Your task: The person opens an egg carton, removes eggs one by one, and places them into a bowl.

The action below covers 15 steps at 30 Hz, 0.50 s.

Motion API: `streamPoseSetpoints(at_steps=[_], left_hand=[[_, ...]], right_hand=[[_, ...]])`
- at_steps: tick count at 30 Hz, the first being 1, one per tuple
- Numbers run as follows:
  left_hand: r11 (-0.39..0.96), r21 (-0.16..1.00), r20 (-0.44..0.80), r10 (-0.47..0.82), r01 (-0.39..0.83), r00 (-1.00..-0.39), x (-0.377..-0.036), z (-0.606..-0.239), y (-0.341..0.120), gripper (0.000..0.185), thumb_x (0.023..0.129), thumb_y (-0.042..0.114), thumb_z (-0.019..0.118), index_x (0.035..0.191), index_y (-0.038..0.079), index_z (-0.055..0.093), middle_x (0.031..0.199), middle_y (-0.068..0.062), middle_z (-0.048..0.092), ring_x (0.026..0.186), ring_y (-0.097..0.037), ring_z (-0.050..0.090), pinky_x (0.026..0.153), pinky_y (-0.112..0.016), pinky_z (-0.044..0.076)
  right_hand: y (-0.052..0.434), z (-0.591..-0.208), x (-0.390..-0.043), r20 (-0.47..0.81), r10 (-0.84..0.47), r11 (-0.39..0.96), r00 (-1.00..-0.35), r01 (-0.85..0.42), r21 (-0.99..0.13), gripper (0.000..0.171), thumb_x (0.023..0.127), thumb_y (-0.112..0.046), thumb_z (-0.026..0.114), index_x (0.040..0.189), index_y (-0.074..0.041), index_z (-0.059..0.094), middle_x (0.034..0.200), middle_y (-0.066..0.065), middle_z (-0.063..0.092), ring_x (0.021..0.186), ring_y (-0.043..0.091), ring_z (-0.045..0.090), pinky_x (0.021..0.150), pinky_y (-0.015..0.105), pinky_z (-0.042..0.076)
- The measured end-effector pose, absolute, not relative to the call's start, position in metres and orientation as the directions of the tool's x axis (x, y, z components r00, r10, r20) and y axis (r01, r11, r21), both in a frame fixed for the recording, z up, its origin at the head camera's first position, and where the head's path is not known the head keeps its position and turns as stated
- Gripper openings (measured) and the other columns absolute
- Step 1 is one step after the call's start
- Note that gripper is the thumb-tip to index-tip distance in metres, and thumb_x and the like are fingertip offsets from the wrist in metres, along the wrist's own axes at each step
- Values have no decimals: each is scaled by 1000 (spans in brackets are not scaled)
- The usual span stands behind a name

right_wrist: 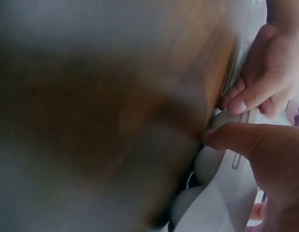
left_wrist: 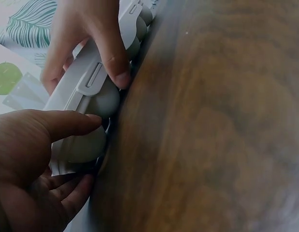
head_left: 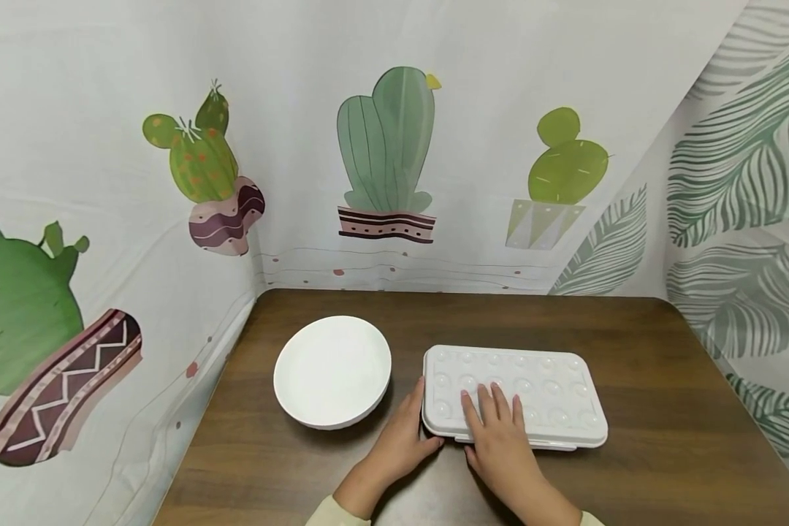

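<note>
Backdrop: I see one cloth backdrop printed with potted cacti (head_left: pixel 386 153) hung round the table at 9, 12 and 3 o'clock; I count four cacti, with green fern fronds on the right panel.

Table: one dark brown wooden tabletop (head_left: pixel 664 380) carries everything.

Bowl: one round white shallow bowl (head_left: pixel 332 371) sits at 9 o'clock of the box, near it but apart, with nothing in it that I can see.

Left hand: my left hand (head_left: pixel 402 438) comes in at 7 o'clock of the box and grips its near-left corner. In the left wrist view the thumb (left_wrist: pixel 67 123) lies on the lid edge and the fingers curl beneath, so I judge it is steadying or prying that corner.

Box: one white rectangular plastic egg box with a dimpled lid (head_left: pixel 552 387) lies flat in the middle of the table, long side toward me, lid down. I count three rows of dimples; the number per row I cannot tell exactly. Rounded pale cups (left_wrist: pixel 103 99) show under the rim in the wrist views.

Right hand: my right hand (head_left: pixel 496 431) lies on the lid's near edge at 6 o'clock, fingers straight and slightly spread on top. The thumb (right_wrist: pixel 236 137) hooks the front rim beside a latch tab, so it pinches that edge, likely to work the catch.
</note>
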<state>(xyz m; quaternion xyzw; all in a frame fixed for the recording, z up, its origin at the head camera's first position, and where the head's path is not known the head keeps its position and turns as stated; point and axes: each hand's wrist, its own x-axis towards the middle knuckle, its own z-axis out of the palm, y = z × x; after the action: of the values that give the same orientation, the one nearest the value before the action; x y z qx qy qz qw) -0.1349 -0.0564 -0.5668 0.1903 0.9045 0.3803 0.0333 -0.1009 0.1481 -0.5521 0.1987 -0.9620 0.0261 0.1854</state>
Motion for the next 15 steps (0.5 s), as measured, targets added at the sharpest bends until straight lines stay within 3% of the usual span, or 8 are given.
streamPoseSetpoints(at_steps=[9, 15], left_hand=[[635, 705, 93, 358, 315, -929, -136, -569, -56, 107, 78, 19, 84, 159, -1, 18, 149, -21, 49, 136, -31, 53, 113, -48, 44], [622, 718, 96, 358, 314, -929, -136, -568, -56, 106, 78, 17, 84, 159, -2, 18, 152, -23, 46, 139, -33, 49, 114, -49, 42]], right_hand=[[136, -545, -104, 315, -396, 916, -862, -348, 200, 83, 70, -43, 86, 139, -7, 55, 129, 27, 58, 124, 50, 53, 93, 68, 49], [132, -542, -104, 311, -417, 900, -854, -340, 272, 65, 81, -29, 76, 138, -5, 55, 126, 29, 58, 121, 51, 56, 87, 65, 54]])
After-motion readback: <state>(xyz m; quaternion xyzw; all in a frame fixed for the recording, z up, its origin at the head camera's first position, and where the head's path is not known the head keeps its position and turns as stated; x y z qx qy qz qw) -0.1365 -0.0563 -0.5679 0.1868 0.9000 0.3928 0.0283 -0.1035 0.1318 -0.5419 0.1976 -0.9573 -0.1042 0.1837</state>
